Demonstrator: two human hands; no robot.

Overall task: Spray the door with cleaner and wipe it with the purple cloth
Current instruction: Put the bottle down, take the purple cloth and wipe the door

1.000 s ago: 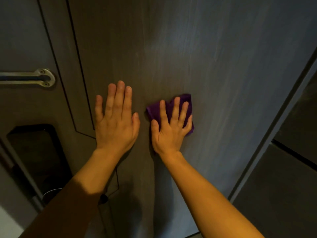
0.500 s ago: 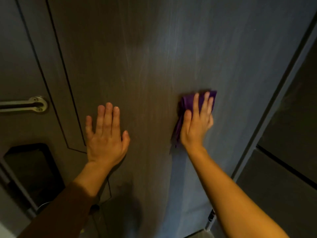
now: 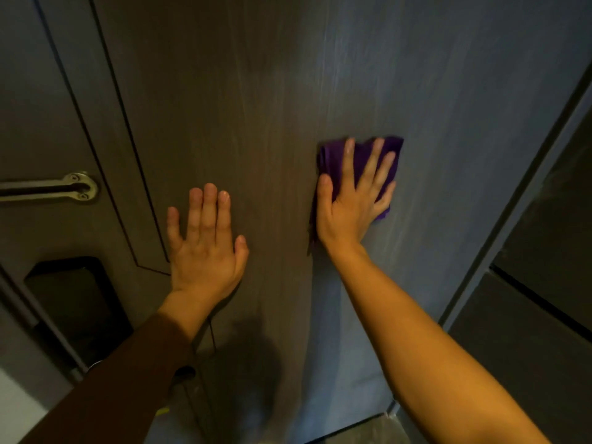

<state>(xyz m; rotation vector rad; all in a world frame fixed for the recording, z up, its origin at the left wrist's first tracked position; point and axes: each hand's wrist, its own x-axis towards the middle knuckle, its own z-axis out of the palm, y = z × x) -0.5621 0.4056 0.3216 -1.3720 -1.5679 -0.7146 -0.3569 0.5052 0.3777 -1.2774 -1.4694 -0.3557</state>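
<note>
A dark grey wood-grain door (image 3: 262, 91) fills most of the view. My right hand (image 3: 350, 203) lies flat on the folded purple cloth (image 3: 333, 155) and presses it against the door's right half, fingers spread over it. My left hand (image 3: 205, 241) rests flat on the door to the left of the cloth, fingers together, with nothing under it. No spray bottle is in view.
A metal door handle (image 3: 64, 187) sits at the left edge. Below it is a dark rounded recess (image 3: 73, 299). The door frame (image 3: 525, 200) runs diagonally at the right, with dark wall panels (image 3: 544, 331) beyond. A strip of floor (image 3: 362, 431) shows at the bottom.
My right hand has slid the purple cloth from beside my left hand out to the right across the door. The left hand has stayed flat on the door.
</note>
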